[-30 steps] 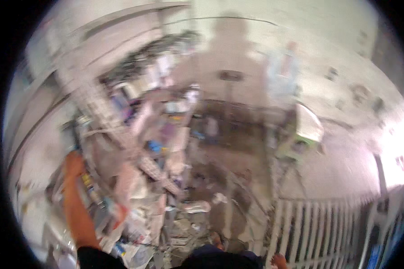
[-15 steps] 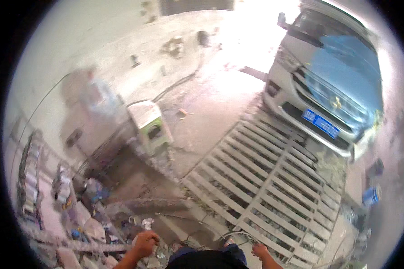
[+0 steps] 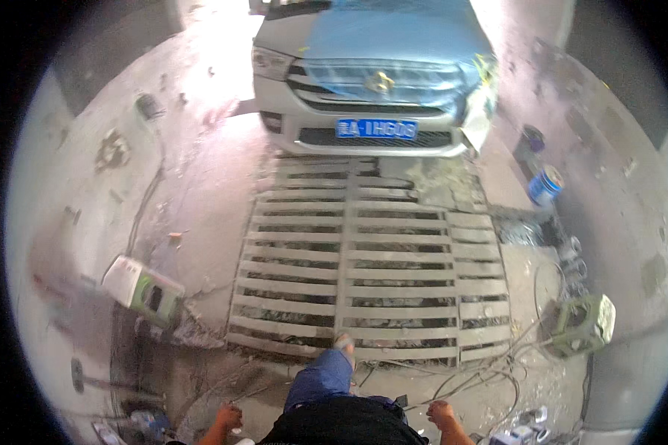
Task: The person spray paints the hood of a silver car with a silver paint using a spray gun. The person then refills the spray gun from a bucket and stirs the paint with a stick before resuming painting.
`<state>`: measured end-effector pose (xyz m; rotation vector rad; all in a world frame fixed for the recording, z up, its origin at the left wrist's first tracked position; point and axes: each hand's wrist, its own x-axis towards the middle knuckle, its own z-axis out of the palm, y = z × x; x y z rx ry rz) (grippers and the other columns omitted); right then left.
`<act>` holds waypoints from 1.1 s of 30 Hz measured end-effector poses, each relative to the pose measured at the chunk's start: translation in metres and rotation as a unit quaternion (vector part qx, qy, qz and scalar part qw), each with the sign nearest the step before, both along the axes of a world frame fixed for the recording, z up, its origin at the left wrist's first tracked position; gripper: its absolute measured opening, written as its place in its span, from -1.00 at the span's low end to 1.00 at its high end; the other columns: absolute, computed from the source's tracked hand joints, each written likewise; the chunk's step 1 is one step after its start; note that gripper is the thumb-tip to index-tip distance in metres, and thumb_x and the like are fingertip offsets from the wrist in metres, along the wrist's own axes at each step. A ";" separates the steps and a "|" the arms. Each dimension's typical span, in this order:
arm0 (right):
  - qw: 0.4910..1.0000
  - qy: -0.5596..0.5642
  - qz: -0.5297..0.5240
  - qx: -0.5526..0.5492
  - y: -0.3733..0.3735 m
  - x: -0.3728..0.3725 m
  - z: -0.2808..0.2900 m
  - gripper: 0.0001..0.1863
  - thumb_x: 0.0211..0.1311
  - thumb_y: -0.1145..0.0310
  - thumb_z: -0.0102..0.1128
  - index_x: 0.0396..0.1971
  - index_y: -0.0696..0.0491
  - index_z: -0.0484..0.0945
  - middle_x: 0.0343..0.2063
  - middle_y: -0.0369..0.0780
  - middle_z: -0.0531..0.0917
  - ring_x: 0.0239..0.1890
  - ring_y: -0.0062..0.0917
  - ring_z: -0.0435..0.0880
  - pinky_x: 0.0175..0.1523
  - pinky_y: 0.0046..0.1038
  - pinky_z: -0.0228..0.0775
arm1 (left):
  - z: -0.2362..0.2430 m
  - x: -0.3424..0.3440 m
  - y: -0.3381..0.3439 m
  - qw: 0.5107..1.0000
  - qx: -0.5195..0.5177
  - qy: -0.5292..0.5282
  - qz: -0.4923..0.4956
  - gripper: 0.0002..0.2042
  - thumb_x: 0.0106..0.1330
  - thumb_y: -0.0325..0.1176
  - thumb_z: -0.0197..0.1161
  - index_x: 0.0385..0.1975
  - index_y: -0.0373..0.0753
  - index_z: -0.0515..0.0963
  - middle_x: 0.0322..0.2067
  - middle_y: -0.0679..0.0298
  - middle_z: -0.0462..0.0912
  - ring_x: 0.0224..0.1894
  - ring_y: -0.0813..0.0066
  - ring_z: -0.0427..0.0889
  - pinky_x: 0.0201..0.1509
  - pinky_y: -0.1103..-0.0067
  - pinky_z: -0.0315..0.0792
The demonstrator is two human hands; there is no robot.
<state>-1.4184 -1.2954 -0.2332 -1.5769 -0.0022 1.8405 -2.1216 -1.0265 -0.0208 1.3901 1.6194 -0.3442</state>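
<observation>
My left hand point(image 3: 229, 417) hangs beside my body at the lower edge, fingers curled in; a pale bit shows against it, too small to name. Across from it hangs my right hand point(image 3: 441, 412), its fingers loosely closed, with nothing seen in them. Nearest to the right hand are thin cables point(image 3: 508, 363) looped over the floor. One foot point(image 3: 344, 343) in a sandal is at the near edge of a slatted floor grating point(image 3: 344, 245). Beyond the grating stands a silver car point(image 3: 274, 93), front toward me, with blue film point(image 3: 401, 30) over much of its bonnet.
A white and green stool point(image 3: 145, 289) stands at the left, a green one point(image 3: 583, 326) at the right. By the right wall is a blue can point(image 3: 545, 187). Dark gaps run between the grating's slats. Clutter point(image 3: 523, 430) lies at the lower right.
My view has swung right, so the car and grating are now straight ahead. One leg has come forward to the grating. The right hand's fingers, apart before, are now curled.
</observation>
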 end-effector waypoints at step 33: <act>0.861 -0.430 0.216 -0.164 0.055 0.346 0.059 -0.76 0.02 0.27 0.16 -0.38 0.12 0.60 -0.43 -0.23 0.65 -0.40 -0.44 0.63 -0.30 -0.44 0.46 | -0.022 0.776 0.393 0.908 0.071 0.008 -0.412 -0.76 0.12 -0.23 0.18 -0.51 -0.34 0.53 -0.58 0.08 0.54 -0.49 0.33 0.54 -0.38 0.37 0.40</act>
